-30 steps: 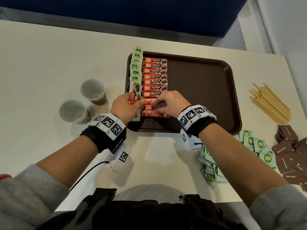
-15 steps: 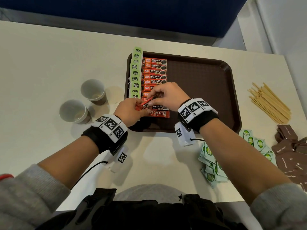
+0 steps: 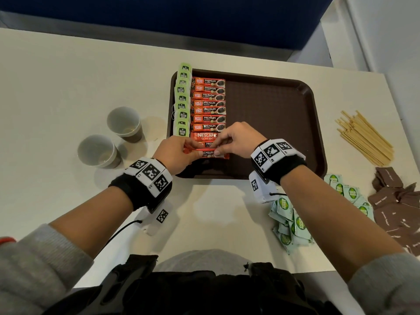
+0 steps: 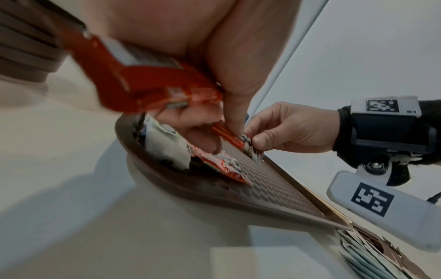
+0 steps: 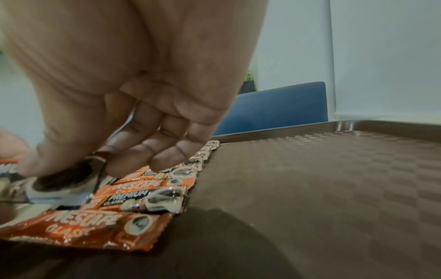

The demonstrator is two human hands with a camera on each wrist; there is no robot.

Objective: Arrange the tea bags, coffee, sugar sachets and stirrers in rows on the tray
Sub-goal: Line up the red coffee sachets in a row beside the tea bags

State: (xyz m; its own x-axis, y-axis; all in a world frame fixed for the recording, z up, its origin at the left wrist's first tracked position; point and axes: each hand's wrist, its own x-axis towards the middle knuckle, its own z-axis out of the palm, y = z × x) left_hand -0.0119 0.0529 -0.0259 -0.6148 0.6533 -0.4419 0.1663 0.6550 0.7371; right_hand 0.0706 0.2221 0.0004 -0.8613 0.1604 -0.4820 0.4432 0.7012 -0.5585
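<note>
On tray (image 3: 284, 123), coffee sachet (image 3: 208, 153) crosswise

My left hand (image 3: 176, 153) covers one end of the coffee packet (image 3: 208, 153) I hold, so I can't read its first word. In my left wrist view another red packet (image 4: 133, 83) is blurry. The brown sachets (image 3: 395, 208) run off the picture's edge.
</note>
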